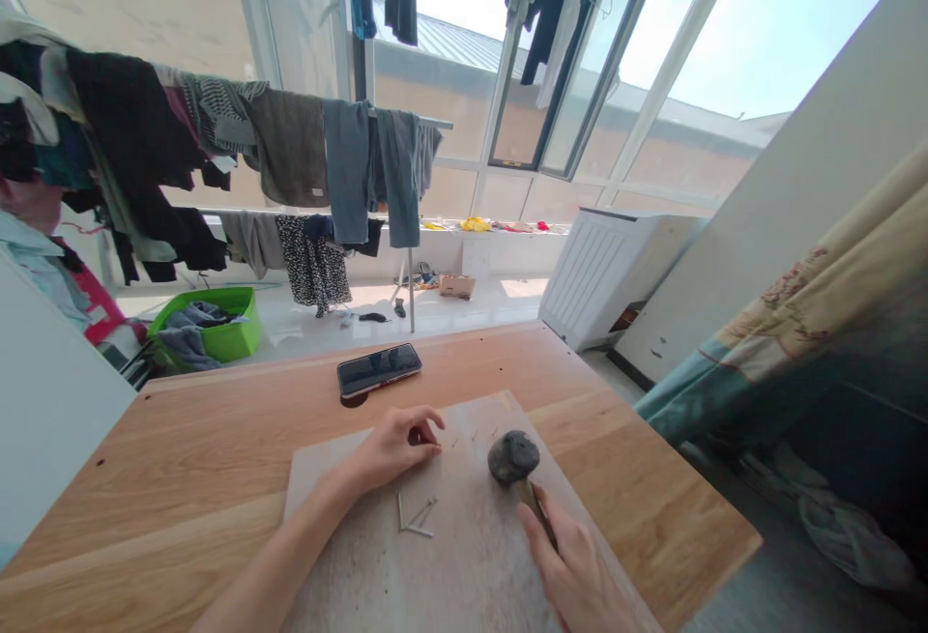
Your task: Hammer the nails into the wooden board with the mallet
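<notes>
My right hand (576,561) is wrapped round the handle of a mallet (513,457) with a dark, rounded head. The mallet's head is over the right part of a pale wooden board (464,565). Near the board's far edge, my left hand (398,445) is curled, with thumb and fingers brought together at the surface. Whatever they pinch, if anything, is too small to make out. Just right of those fingertips, several small thin nails (475,437) stick up from the board. Several longer loose nails (417,525) lie on it, below my left hand.
The board rests on a wooden table (616,449). A phone (379,369) lies beyond it, beside a dark round hole (354,400). Past the table stand a green basin (236,329) with clothes, a laundry rack (412,285) and a white cabinet (594,271). A curtain (819,314) hangs at right.
</notes>
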`<state>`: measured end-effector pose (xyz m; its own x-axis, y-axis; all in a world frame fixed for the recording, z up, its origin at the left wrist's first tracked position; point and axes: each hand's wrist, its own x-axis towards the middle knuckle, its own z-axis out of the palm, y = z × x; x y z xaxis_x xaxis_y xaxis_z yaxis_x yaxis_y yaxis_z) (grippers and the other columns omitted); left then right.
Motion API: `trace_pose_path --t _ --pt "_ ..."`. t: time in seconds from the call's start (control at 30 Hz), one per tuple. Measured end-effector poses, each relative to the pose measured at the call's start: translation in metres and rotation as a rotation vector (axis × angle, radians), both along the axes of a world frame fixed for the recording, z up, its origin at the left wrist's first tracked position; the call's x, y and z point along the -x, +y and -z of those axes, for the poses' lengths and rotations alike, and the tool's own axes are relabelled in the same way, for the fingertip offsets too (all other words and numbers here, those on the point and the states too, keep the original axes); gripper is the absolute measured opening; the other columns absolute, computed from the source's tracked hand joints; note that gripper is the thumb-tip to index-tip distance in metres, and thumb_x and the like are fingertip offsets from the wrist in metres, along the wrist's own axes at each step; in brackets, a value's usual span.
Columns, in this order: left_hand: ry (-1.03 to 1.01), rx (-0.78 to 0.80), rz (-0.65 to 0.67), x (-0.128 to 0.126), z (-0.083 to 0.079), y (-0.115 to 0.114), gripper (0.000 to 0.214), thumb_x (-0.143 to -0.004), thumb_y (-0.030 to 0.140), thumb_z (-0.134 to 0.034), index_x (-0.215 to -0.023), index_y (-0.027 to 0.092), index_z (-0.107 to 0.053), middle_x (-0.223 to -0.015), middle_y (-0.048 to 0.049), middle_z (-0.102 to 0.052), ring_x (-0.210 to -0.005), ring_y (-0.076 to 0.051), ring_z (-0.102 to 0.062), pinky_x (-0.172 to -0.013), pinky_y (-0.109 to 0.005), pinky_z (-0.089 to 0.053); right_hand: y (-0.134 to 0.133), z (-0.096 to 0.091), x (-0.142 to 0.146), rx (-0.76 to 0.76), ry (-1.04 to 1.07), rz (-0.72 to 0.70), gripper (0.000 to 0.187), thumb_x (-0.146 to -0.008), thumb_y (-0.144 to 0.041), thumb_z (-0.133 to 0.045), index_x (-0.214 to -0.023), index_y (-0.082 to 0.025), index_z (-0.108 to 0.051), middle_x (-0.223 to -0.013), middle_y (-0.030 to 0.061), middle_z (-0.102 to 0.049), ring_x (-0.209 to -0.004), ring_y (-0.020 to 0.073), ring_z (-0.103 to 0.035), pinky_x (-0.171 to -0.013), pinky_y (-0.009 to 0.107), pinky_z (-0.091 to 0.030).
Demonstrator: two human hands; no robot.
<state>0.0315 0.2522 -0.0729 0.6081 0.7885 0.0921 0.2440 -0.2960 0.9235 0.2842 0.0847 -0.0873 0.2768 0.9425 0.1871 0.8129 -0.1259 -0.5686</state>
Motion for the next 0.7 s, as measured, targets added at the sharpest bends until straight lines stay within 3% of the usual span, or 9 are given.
trace_pose_path --t 0.13,0.23,0.33,0.5,0.7 --pt "0.006 -0.054 -0.041 0.001 0.003 -0.003 0.021 -0.077 0.022 -0.069 -0.097 0.017 -0.069 -0.077 -0.0015 -0.076 -0.07 -0.015 -0.063 -0.069 -0.025 -0.046 0.002 -0.013 0.01 0.16 0.134 -0.029 0.054 -0.099 -0.056 -0.038 -0.125 -0.022 -0.071 -0.08 0.0068 -0.081 -0.072 0.0267 -0.078 -0.06 0.031 -0.058" --pt "0.006 -0.061 -0.05 0.002 0.003 -0.004 0.023 -0.077 0.022 -0.07 -0.099 0.017 -0.07 -0.077 -0.0014 -0.077 -0.07 -0.015 -0.065 -0.069 -0.025 -0.047 0.004 -0.022 0.017 0.229 0.213 -0.022 0.062 -0.101 -0.06 -0.03 -0.13 -0.019 -0.067 -0.055 0.0001 -0.068 -0.044 0.0221 -0.066 -0.044 0.029 -0.048" --pt "-0.002 -0.073 -0.052 0.002 0.003 -0.004 0.025 -0.077 0.022 -0.07 -0.102 0.018 -0.069 -0.077 -0.0007 -0.077 -0.072 -0.016 -0.067 -0.07 -0.026 -0.049 0.008 -0.031 0.026 0.22 0.232 -0.064 0.066 -0.1 -0.065 -0.029 -0.13 -0.019 -0.066 -0.049 -0.0035 -0.059 -0.036 0.0184 -0.056 -0.041 0.027 -0.043" --pt "0.004 -0.094 -0.048 0.001 0.005 -0.004 0.043 -0.077 0.02 -0.068 -0.12 0.017 -0.066 -0.077 0.0004 -0.076 -0.068 -0.015 -0.064 -0.07 -0.026 -0.05 0.018 -0.053 0.049 0.118 0.161 -0.126 0.066 -0.099 -0.067 -0.032 -0.13 -0.021 -0.068 -0.059 0.0003 -0.065 -0.052 0.0218 -0.065 -0.054 0.028 -0.05" --pt "0.002 -0.118 -0.039 0.002 0.01 -0.001 0.049 -0.074 0.012 -0.065 -0.122 0.016 -0.067 -0.078 0.0008 -0.074 -0.069 -0.015 -0.064 -0.067 -0.026 -0.048 0.025 -0.062 0.074 0.245 0.118 -0.232 0.049 -0.103 -0.046 -0.036 -0.136 -0.024 -0.064 -0.085 0.0071 -0.076 -0.085 0.0254 -0.073 -0.073 0.029 -0.052"
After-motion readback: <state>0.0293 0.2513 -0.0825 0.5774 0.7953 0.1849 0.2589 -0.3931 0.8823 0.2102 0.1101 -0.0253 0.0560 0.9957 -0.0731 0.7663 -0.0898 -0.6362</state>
